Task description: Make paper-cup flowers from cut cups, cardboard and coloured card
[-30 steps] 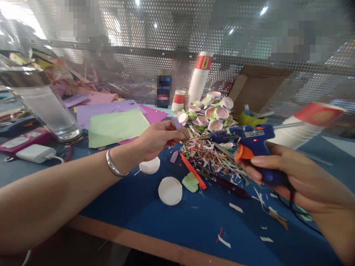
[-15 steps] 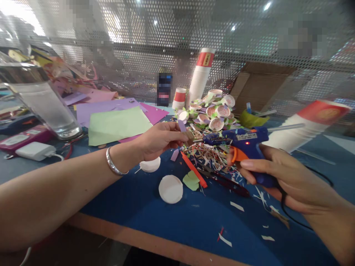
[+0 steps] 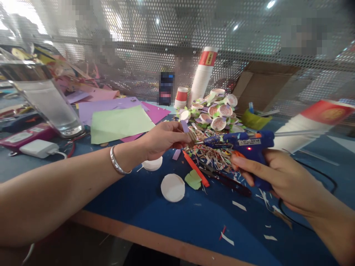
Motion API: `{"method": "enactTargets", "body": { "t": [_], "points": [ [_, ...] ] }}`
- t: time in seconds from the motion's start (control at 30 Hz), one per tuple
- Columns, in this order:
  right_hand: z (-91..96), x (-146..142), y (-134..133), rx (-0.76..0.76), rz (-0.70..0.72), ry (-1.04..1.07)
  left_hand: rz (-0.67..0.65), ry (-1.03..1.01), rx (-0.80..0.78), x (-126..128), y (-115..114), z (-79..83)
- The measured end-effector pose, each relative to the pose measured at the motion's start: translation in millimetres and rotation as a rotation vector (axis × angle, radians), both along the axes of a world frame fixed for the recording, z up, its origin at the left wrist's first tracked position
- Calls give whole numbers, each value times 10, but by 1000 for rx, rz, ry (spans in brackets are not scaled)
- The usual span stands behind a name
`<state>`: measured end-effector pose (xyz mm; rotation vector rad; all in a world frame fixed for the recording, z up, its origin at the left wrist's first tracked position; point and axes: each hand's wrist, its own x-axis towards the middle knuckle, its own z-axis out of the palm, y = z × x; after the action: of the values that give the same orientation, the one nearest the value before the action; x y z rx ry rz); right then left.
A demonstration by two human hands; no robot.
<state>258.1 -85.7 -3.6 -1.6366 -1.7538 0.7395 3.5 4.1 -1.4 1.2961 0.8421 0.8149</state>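
Observation:
My right hand [image 3: 273,171] grips a blue hot glue gun [image 3: 246,143], with fingers on its orange trigger and a red light lit on its side. The gun points left, its metal tip at the fingers of my left hand [image 3: 169,138]. That hand is closed in a pinch on a small purple paper strip [image 3: 185,126]; a brownish bit beside it is too small to make out. Below lie a white paper disc [image 3: 172,188], a green paper piece [image 3: 193,179], an orange stick-like tool [image 3: 196,168] and dark-handled scissors [image 3: 230,181]. Another white disc [image 3: 152,164] is partly under my left wrist.
Behind my hands rises a pile of small decorated paper cup pieces [image 3: 217,111] over paper scraps. Stacked paper cups [image 3: 202,79] stand behind it; another stack [image 3: 307,123] leans at right. Coloured sheets [image 3: 120,123] and a glass of water [image 3: 52,107] are at left.
The glue gun's tip has come up to the pinched paper, and a right finger presses further on the orange trigger. The view has shifted slightly.

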Motion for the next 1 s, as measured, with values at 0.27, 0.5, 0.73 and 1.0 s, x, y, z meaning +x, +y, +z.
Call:
{"method": "enactTargets", "body": {
  "t": [0.27,0.5,0.73,1.0],
  "points": [
    [-17,-5,12,39,-18,-136,-11,-5,-1,12,-3,0],
    [-36,-14,25,29,-19,-189,0,-4,-11,14,0,4],
    [-84,29,34,59,-25,-267,-9,-9,-8,13,16,-16],
    [-46,16,38,91,-16,-320,3,-7,-17,18,12,-10]
  ]
}}
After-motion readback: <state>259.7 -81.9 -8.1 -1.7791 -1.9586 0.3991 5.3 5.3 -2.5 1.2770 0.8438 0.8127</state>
